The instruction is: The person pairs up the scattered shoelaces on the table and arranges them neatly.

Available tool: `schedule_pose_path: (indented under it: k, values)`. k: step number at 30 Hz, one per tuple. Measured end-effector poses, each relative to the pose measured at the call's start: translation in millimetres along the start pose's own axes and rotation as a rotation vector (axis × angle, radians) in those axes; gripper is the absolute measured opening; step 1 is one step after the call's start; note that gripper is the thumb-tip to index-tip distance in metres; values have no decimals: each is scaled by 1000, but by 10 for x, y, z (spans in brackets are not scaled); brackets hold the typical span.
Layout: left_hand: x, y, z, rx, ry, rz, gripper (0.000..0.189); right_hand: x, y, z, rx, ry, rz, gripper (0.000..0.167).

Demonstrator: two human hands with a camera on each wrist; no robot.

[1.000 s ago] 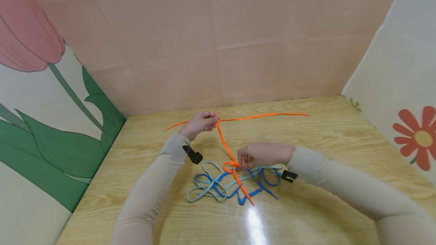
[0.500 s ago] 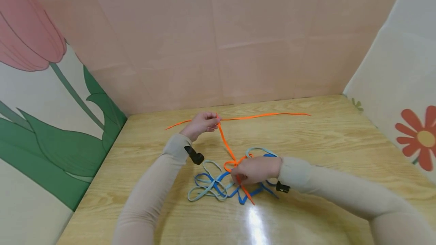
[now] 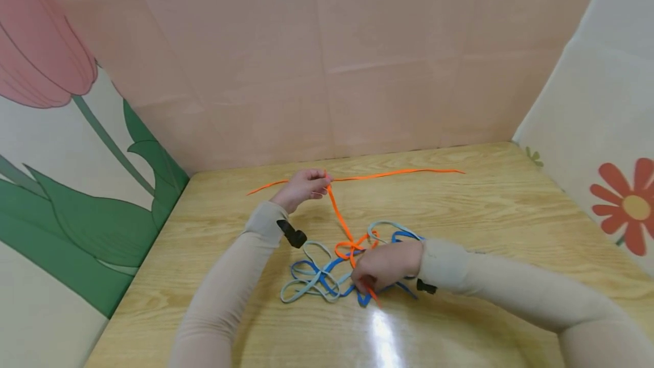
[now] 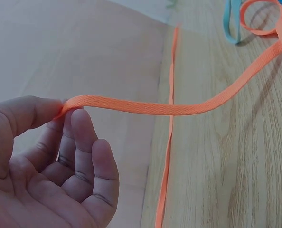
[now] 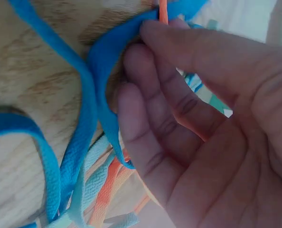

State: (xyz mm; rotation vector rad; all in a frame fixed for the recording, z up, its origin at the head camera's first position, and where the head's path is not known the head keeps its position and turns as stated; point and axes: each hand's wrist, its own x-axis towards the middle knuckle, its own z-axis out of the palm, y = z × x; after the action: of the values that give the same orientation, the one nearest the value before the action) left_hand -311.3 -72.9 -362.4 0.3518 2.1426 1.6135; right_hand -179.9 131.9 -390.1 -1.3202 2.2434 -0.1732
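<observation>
Orange laces [image 3: 339, 218] number two, left hand [image 3: 301, 187] and right hand [image 3: 388, 266] pinching the looped one.

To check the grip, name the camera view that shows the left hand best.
The left wrist view: it shows the left hand close up, with the orange lace pinched at the thumb tip. The head view shows the hand small and the pinch less clearly; the right wrist view shows the right hand, none of the left.
</observation>
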Motion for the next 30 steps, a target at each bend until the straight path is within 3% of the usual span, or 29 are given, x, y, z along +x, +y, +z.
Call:
schedule_pose_path:
  k: [7,10,14,19,23,27,30]
  values:
    - [3,1,5,5,0,7,34,-25,-48,26,-118,61,17,16]
    - [4,-4,0,5,2,10,34,-62,-25,9,-49,59,10,16]
    - [-7,1,-11,11,21,11,31,-142,60,-129,171,109,-79,12]
    - [-22,24,-37,16,44,8,34,-300,113,-459,463,324,-191,6]
    - [-32,42,-37,6,43,11,33,-431,133,-705,691,524,-206,10]
    - [-31,37,-35,-4,42,8,27,-470,228,-820,757,690,-165,12]
    - [-25,22,-33,-8,40,9,26,-401,358,-784,702,725,-70,13]
